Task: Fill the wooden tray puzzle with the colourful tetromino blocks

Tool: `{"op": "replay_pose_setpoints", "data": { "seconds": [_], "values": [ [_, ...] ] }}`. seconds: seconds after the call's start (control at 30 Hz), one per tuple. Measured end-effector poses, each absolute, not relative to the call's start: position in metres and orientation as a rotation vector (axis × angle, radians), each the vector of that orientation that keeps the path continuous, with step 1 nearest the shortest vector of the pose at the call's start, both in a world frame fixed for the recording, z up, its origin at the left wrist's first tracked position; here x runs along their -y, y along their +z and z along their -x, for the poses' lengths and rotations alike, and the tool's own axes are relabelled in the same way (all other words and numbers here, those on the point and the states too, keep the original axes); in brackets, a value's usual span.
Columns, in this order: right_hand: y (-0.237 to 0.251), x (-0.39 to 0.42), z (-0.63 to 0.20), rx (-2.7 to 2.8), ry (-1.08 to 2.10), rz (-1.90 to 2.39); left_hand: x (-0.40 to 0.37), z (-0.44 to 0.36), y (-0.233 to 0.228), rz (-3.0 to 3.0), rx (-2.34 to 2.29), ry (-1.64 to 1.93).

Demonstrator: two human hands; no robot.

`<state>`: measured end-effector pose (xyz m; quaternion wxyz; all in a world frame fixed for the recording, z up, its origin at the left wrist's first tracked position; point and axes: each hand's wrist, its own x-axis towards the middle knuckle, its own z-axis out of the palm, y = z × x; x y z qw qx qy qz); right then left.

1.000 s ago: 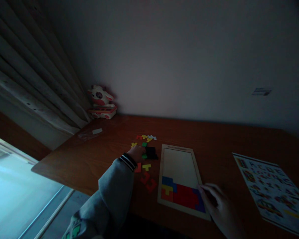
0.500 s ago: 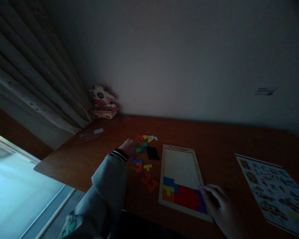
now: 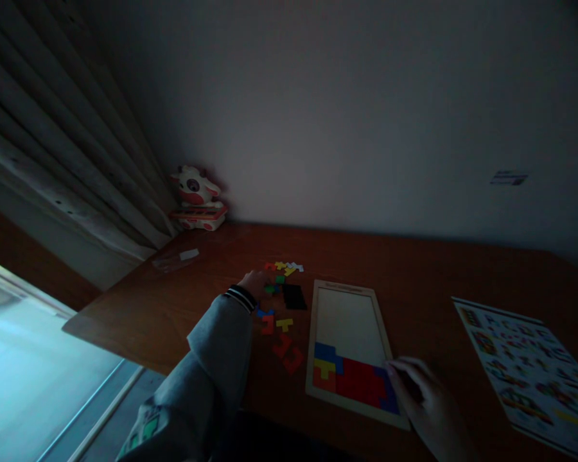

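Observation:
My left hand (image 3: 254,283) reaches into the loose puzzle pieces, its fingers dim and partly hidden beside a green piece (image 3: 270,289). I cannot tell whether it grips anything. My right hand (image 3: 426,393) has thumb and index fingertips together at the right edge of the wooden puzzle board (image 3: 361,410). In the board's near end lie a blue piece (image 3: 325,352), a yellow piece (image 3: 325,368), an orange piece (image 3: 324,380), a red area (image 3: 361,380) and a purple piece (image 3: 390,394). Between hand and board are a black piece (image 3: 294,297) and a yellow T-shaped piece (image 3: 284,324).
Two red-orange pieces (image 3: 293,360) lie left of the board. White and yellow pieces (image 3: 296,266) sit farther back. A printed picture sheet (image 3: 530,372) is at the right. A cow toy (image 3: 197,199) and a clear plastic bag (image 3: 171,262) are at the table's left.
My left hand has shifted slightly right, closer over the green pieces, covering more of them. My right hand stays at the board's edge.

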<state>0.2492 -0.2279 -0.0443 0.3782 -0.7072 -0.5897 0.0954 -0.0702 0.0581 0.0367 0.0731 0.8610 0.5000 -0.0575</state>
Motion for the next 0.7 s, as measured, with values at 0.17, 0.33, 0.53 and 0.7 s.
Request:
{"op": "replay_pose_setpoints", "data": {
  "seconds": [0.17,0.33,0.53,0.7],
  "values": [
    [-0.041,0.228,-0.247,1.502,0.248,1.807,-0.06,0.068,0.038,-2.565,-1.519,-0.123],
    [-0.038,0.229,-0.246,1.503,0.266,1.795,-0.061,0.066,0.04,-2.535,-1.558,-0.055],
    [-0.039,0.229,-0.247,1.497,0.248,1.81,-0.071,0.045,0.044,-2.465,-1.734,-0.018],
    [-0.034,0.227,-0.244,1.492,0.256,1.8,-0.081,0.026,0.044,-2.449,-1.77,-0.06]
  ]
}}
